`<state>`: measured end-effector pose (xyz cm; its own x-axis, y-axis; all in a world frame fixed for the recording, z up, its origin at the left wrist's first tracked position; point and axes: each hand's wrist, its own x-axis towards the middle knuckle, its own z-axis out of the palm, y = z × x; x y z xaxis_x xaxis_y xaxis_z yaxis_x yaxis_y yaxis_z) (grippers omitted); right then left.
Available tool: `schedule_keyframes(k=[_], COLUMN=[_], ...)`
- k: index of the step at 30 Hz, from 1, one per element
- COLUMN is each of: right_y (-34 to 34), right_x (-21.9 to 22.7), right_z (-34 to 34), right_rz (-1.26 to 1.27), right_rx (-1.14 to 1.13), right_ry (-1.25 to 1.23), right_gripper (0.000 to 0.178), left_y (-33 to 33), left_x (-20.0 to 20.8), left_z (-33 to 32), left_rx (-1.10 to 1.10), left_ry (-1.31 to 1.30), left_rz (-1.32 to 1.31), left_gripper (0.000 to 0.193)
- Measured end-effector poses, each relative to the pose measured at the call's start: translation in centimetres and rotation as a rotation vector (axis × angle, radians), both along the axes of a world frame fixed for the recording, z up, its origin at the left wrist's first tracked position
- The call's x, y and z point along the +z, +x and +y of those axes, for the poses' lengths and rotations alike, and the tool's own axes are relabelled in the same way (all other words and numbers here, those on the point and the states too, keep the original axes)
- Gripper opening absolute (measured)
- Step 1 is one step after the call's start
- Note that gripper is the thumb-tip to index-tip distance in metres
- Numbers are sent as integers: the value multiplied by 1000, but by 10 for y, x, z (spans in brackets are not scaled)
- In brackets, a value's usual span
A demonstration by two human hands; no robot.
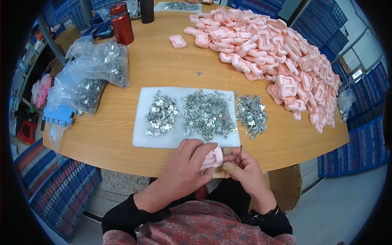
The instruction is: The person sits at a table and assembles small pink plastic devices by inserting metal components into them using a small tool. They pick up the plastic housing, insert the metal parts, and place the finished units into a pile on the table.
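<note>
At the table's near edge my left hand [190, 163] is closed round a pink plastic housing [213, 157], its recessed inner side facing up. My right hand [244, 168] is at the housing's right end, with tan wraps on the thumb and a finger. A thin dark stick-like tool [240, 152] stands up between its fingers; its kind is too small to make out. Just beyond the hands lies a white foam sheet [141, 122] bearing two piles of small silvery metal clips, a left pile [162, 114] and a larger middle pile [208, 114]. A third clip pile [251, 115] rests beside the sheet.
A large heap of pink housings [269, 49] covers the far right, with one loose housing [177, 41] apart from it. Bags of metal parts [112, 63] lie at left, near a red bottle [121, 24] and a dark cup [147, 11]. Blue crates [61, 192] stand around the wooden table [163, 61].
</note>
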<state>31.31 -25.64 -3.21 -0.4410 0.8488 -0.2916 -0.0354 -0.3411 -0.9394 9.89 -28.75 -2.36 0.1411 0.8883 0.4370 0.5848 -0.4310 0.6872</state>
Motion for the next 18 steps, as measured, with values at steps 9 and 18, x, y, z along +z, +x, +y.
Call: schedule_keyframes(k=[9,18], right_y=[-11,-14], right_x=[8,27], right_z=[24,25], right_rz=[-39,-79], right_rx=[94,279], right_ry=[-125,-139], right_gripper=[28,34], left_y=[-8,-30], left_x=[-3,-30], left_z=[7,19], left_rx=[-25,-307], left_ry=[-165,-1016], left_rz=[-233,-908], left_gripper=[63,50])
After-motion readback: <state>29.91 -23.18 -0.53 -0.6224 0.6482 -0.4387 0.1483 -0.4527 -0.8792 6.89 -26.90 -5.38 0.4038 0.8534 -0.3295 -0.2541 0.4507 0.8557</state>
